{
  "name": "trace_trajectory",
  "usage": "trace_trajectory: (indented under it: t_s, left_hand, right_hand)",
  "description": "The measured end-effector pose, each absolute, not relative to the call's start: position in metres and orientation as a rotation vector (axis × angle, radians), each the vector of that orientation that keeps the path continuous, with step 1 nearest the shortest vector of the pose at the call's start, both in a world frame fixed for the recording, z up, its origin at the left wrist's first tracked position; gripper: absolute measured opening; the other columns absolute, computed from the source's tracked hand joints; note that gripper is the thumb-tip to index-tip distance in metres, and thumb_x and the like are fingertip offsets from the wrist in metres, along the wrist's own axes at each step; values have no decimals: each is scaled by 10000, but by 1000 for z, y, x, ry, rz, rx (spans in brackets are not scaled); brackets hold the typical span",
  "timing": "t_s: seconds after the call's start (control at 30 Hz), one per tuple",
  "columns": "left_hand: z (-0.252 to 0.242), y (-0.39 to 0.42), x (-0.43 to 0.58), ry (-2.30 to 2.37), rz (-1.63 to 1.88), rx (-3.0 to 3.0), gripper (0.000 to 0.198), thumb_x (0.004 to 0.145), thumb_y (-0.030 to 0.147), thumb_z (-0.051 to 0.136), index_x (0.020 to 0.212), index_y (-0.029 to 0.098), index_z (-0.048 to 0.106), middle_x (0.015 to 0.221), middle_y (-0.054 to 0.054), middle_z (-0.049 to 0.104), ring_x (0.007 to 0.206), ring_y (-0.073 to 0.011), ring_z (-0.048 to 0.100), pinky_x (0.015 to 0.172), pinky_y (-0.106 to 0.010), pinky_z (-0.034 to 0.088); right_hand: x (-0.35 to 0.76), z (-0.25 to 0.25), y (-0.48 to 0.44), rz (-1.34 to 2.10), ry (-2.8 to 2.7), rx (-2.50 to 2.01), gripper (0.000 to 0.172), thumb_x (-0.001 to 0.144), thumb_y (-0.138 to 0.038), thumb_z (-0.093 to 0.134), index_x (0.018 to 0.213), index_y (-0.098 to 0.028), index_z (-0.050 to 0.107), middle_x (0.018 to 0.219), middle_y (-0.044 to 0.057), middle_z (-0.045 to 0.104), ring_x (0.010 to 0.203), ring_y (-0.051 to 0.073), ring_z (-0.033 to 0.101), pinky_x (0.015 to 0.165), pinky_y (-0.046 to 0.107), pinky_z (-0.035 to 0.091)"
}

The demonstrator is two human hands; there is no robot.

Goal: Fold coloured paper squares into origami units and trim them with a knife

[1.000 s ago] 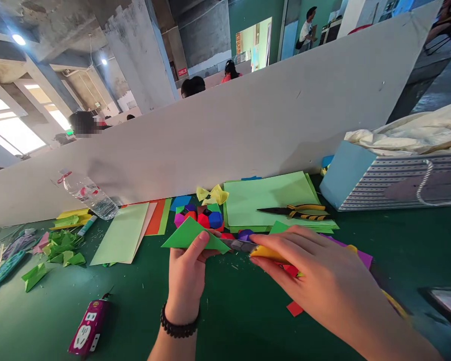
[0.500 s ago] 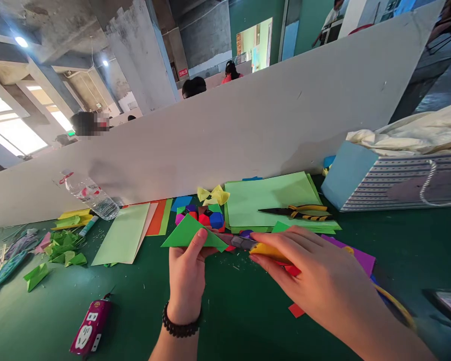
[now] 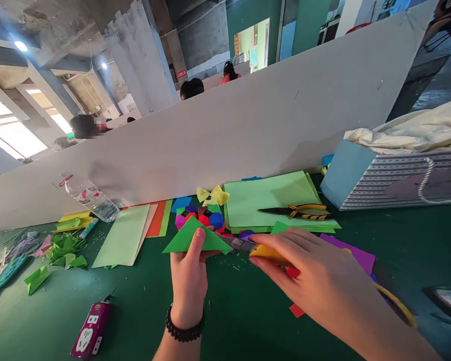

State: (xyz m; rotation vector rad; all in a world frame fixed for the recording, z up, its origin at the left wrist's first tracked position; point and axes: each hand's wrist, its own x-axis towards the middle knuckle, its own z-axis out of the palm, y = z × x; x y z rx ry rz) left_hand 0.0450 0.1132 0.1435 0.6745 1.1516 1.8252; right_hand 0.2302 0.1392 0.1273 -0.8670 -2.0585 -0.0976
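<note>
My left hand (image 3: 190, 281), with a dark bead bracelet on its wrist, pinches a folded green paper triangle (image 3: 197, 236) between thumb and fingers. A yellow-handled utility knife (image 3: 268, 253) is gripped in my right hand (image 3: 311, 271). Its grey blade (image 3: 240, 244) points left and meets the triangle's right side; the tip is hidden by the paper. Just behind the triangle sits a cluster of coloured folded paper pieces (image 3: 212, 220), red, blue, pink and green, partly covered. A yellow paper bow (image 3: 213, 195) lies beyond it.
Yellow-black pliers (image 3: 295, 211) rest on stacked green sheets (image 3: 265, 193). At left are more sheets (image 3: 120, 240), a water bottle (image 3: 93, 195), green scraps (image 3: 63, 248) and a purple-red device (image 3: 92, 328). A bag (image 3: 406, 175) stands right, before the white partition (image 3: 210, 145).
The green triangle and my left hand have shifted slightly right and tilted a little. My right hand with the knife stays nearly in place.
</note>
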Motion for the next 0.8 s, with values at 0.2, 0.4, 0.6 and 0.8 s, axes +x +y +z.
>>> trace_trajectory:
  t_s: [0.2,0.4,0.6,0.8]
  left_hand:
    - [141,114,44,1200,1849,716,321,697,387,828,894,150,738,822,-47,743,733,-189,715,617,-263,600]
    - [140,113,38,1224,1831,713,332,683,390,837,894,150,747,851,-55,747,752,-196,717,609,-256,591]
    - [143,113,35,1269,1769,694,411,622,403,872,890,118,743,754,-57,727,630,-182,686,486,-223,531]
    - [139,113,48,1138,1712,741,318,687,347,837,892,125,740,826,-82,733,720,-205,703,568,-268,579]
  right_hand:
    - [227,128,141,-102,-2064,-852,207,972,-270,486,1041,-159,646,756,39,672,708,178,649,558,277,469]
    - [235,128,141,-73,-2070,-886,202,972,-305,485,1031,-193,643,742,28,667,693,184,653,544,283,464]
    - [240,129,140,-40,-2123,-870,215,978,-321,475,1034,-205,647,753,23,682,674,175,658,567,288,485]
    - [230,129,139,-71,-2096,-843,218,974,-286,476,1040,-182,656,758,38,689,703,183,660,523,276,458]
